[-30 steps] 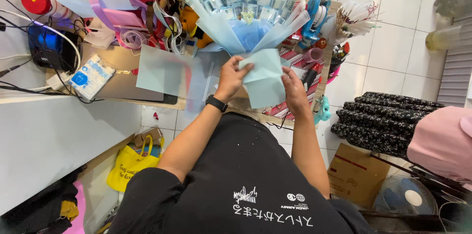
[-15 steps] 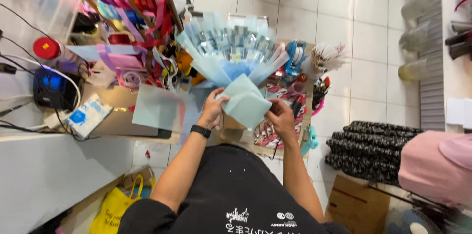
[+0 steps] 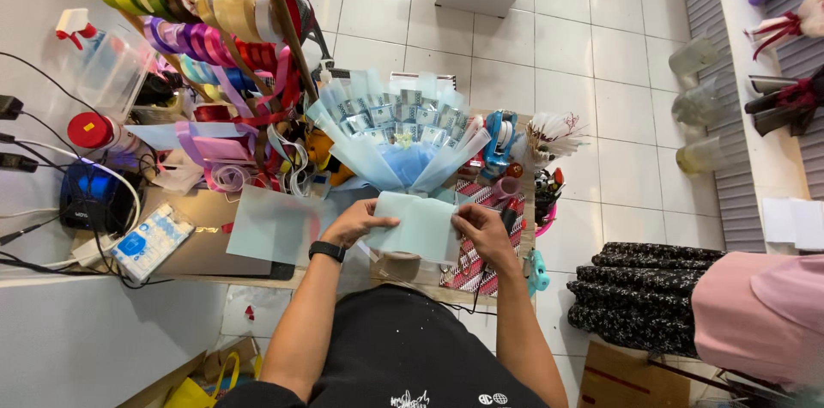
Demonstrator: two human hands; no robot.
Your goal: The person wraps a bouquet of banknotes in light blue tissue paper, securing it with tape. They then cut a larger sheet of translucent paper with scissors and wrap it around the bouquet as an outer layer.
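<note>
A fan-shaped bouquet [image 3: 396,135] of folded banknotes wrapped in pale blue paper stands on the worktable [image 3: 197,253]. Its lower stem is covered by a pale blue paper sheet [image 3: 418,228]. My left hand [image 3: 356,221], with a black wristband, grips the sheet's left side. My right hand [image 3: 482,232] grips the sheet's right edge. Both hands press the paper around the bouquet's base. Another pale blue sheet [image 3: 270,223] lies flat on the table to the left.
A wooden rack of ribbon spools [image 3: 206,18] stands at the left rear. Cables, a dark box [image 3: 90,198], a wipes pack [image 3: 150,241] and a red-capped container [image 3: 90,131] crowd the left. A blue tape dispenser [image 3: 499,135] sits right of the bouquet. Another person's pink sleeve [image 3: 755,309] is at right.
The view has tilted upward, showing more ribbon rack and floor. The bouquet sits lower in view, and my hands have spread the blue sheet wider across its base.
</note>
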